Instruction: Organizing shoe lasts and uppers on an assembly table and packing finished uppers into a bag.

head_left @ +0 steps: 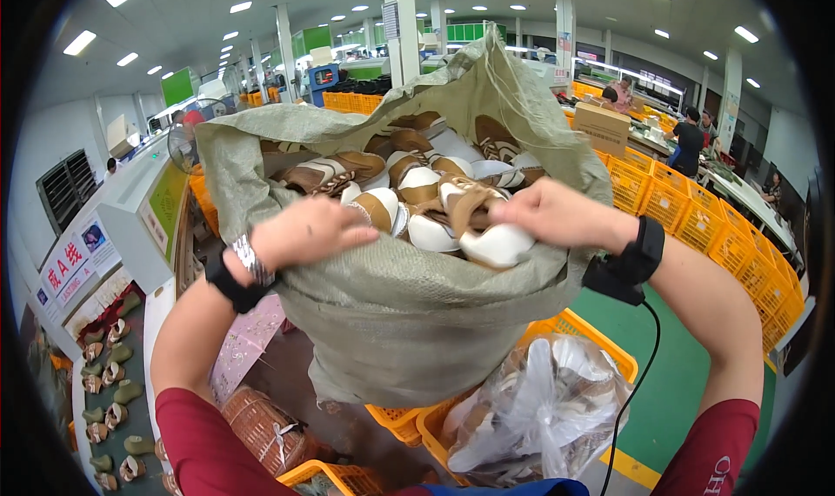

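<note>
Right hand pinches brown-and-white shoe upper at woven sack's near rim, right of center. Left hand lies over near rim's left part, fingers extended; can't tell if gripping. More shoe uppers fill sack. Below: clear plastic bag in orange crate.

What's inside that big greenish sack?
Inside the sack you can see a jumbled pile of brown-and-white shoe uppers. The right hand touches one near the front. The top ones hide what's deeper, so the bottom can't be seen.
</note>
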A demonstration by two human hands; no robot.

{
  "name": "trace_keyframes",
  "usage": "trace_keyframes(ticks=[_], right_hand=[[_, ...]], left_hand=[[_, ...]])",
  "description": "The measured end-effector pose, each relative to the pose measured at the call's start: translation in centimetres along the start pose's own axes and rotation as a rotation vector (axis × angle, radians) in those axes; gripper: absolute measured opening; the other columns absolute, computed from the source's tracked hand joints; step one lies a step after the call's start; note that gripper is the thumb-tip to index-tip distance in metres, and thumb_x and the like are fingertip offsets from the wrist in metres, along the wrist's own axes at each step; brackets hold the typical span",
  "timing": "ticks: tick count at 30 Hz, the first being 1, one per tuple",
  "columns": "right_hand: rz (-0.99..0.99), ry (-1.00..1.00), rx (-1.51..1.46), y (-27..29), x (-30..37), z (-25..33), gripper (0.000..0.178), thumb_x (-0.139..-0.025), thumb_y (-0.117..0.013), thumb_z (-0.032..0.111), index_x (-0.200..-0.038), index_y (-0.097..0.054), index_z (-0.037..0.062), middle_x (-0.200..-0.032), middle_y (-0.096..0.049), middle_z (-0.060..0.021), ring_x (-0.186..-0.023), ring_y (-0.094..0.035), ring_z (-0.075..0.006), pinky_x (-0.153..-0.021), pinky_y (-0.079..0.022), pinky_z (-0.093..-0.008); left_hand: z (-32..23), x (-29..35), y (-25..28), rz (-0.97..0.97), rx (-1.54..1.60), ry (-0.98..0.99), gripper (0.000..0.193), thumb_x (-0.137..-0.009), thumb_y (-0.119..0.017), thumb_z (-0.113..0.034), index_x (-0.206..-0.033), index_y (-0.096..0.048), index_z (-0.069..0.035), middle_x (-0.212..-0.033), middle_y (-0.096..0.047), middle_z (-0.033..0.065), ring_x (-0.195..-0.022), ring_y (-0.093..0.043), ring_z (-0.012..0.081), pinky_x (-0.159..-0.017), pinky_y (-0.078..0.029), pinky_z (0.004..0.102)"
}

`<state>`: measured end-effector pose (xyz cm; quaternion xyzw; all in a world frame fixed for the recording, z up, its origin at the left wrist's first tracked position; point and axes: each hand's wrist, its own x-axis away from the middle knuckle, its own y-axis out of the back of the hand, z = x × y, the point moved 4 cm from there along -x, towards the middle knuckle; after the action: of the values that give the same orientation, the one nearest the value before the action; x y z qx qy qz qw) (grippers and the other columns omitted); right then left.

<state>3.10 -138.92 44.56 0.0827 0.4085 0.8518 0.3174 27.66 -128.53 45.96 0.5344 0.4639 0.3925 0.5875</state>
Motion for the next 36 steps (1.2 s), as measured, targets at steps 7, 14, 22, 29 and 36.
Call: trace_keyframes(ticks=[7,14,22,29,36], right_hand=[[0.006,-0.416,-0.099,0.9,-1.8,-3.3,0.063,-0.077,-0.065,0.051,-0.113,-0.051,0.0007,-0.098,-0.058,-0.0118,-0.084,-0.059,-0.0159,-0.072,-0.05,-0.0284],[0.005,-0.184,0.053,-1.2,-6.2,-1.8,0.089,-0.071,-0.073,0.041,-0.13,-0.032,-0.0107,-0.121,-0.05,-0.0239,-0.11,-0.052,-0.0265,-0.092,-0.042,-0.031],[0.051,-0.332,-0.148,-1.5,-6.0,-3.4,0.069,-0.071,-0.076,0.033,-0.123,-0.046,-0.0023,-0.109,-0.06,-0.0126,-0.096,-0.057,-0.0167,-0.085,-0.045,-0.0275],[0.124,-0.436,-0.033,-1.6,-6.7,-5.1,0.1,-0.066,-0.07,0.059,-0.132,-0.032,-0.0061,-0.125,-0.048,-0.0211,-0.114,-0.048,-0.0257,-0.096,-0.038,-0.032],[0.259,-0.222,0.592,0.3,-5.2,-12.3,0.079,-0.075,-0.058,0.052,-0.124,-0.04,-0.0067,-0.112,-0.056,-0.0248,-0.103,-0.056,-0.0319,-0.086,-0.044,-0.0344]], left_hand=[[2.5,7.4,-0.8,-0.048,0.274,-0.03,0.019,-0.085,-0.053,-0.014,-0.088,-0.062,0.002,-0.078,-0.061,0.0198,-0.075,-0.06,0.0348,-0.068,-0.047,0.0389],[14.0,-1.4,1.3,-0.167,-0.184,0.103,0.053,-0.072,-0.065,-0.02,-0.117,-0.049,0.003,-0.118,-0.05,0.0242,-0.104,-0.052,0.034,-0.093,-0.04,0.0378],[22.5,-9.3,3.2,-0.107,-0.456,0.289,0.103,-0.056,-0.076,-0.051,-0.133,-0.032,0.0,-0.132,-0.04,0.0244,-0.123,-0.038,0.0361,-0.1,-0.036,0.0378],[20.2,-7.5,-1.6,0.194,-0.457,0.425,0.11,-0.056,-0.06,-0.077,-0.139,-0.029,-0.011,-0.132,-0.04,0.0248,-0.125,-0.037,0.0356,-0.101,-0.03,0.0431],[19.3,-6.8,-4.5,-0.096,-0.669,0.202,0.056,-0.067,-0.069,-0.033,-0.115,-0.051,-0.01,-0.094,-0.062,0.0203,-0.092,-0.06,0.0327,-0.083,-0.043,0.0399]])
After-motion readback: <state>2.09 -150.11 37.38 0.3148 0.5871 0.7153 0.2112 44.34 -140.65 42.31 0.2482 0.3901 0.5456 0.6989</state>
